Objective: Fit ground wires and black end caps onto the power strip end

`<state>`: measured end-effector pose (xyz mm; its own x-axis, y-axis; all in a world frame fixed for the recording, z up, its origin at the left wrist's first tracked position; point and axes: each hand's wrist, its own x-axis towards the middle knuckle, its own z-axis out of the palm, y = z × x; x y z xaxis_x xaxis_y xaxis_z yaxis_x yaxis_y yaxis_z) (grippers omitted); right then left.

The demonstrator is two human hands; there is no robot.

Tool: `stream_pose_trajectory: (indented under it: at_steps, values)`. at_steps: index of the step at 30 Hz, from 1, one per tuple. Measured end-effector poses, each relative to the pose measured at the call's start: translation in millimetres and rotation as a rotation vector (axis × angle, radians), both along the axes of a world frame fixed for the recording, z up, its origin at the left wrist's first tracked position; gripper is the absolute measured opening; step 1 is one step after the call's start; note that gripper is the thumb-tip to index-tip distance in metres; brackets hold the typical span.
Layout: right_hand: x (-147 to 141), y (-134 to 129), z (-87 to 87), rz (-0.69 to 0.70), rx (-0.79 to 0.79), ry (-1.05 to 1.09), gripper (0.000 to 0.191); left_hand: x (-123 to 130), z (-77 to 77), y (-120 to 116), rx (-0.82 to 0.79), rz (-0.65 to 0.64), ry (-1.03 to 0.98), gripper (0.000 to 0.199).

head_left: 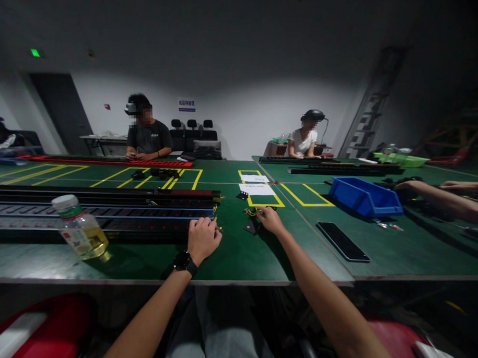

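My left hand (pixel 204 237), with a black watch on its wrist, lies with curled fingers over the near right end of a long black rail (pixel 147 234). Yellow wire ends (pixel 215 211) stick out beside its knuckles. Farther right, my right hand (pixel 270 219) has its fingertips pinched at a small bundle of yellow wires (pixel 249 212). Just below those fingertips, a small flat black piece (pixel 250 227) lies on the green table (pixel 234 257). Another small black piece (pixel 243 195) sits by a white paper label (pixel 256 189).
A bottle of yellow liquid (pixel 81 231) stands left, before the rails. To the right are a phone (pixel 343 241), a blue bin (pixel 363 198) and another person's arm (pixel 443 200). Two people sit across the table, behind a red rail (pixel 105 160) and black rails (pixel 340 168).
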<state>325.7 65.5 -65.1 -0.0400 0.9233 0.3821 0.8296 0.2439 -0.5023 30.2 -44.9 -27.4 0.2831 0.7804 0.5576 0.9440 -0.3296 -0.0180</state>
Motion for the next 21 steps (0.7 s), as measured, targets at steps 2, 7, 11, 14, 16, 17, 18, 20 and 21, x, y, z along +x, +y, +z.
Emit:
stream_pose_trajectory:
  at_steps: [2,7,11,14,16,17,18,20,21]
  values:
    - [0.4,1.3,-1.3,0.021,0.014,0.003,0.029,-0.1,-0.2,0.0,0.002,0.0,0.0,0.014]
    - [2.8,2.0,-1.5,0.028,0.04,0.03,0.02,0.0,0.1,0.3,0.004,0.003,0.004,0.014]
    - [3.5,-0.1,-0.4,-0.01,0.048,0.094,0.016,0.1,-0.1,0.4,0.008,0.001,0.003,0.014]
    - [3.7,-2.1,-0.4,-0.085,0.044,0.157,0.01,0.2,-0.1,0.4,0.009,-0.003,-0.003,0.014]
    - [3.8,-3.2,-0.9,-0.139,0.036,0.204,0.01,0.3,-0.1,0.4,0.006,-0.004,-0.006,0.014]
    - [3.8,-3.6,-1.2,-0.163,0.03,0.23,0.011,0.3,0.0,0.4,0.004,-0.003,-0.005,0.014]
    - [3.8,-3.8,-1.5,-0.184,0.022,0.258,0.013,0.3,0.0,0.4,0.002,-0.001,-0.003,0.013]
    - [4.4,-3.7,-1.5,-0.223,0.007,0.325,0.014,0.2,0.1,0.4,0.001,0.003,0.003,0.013]
    - [5.3,-3.2,-1.1,-0.241,0.002,0.364,0.013,0.1,0.2,0.5,0.001,0.004,0.005,0.014]
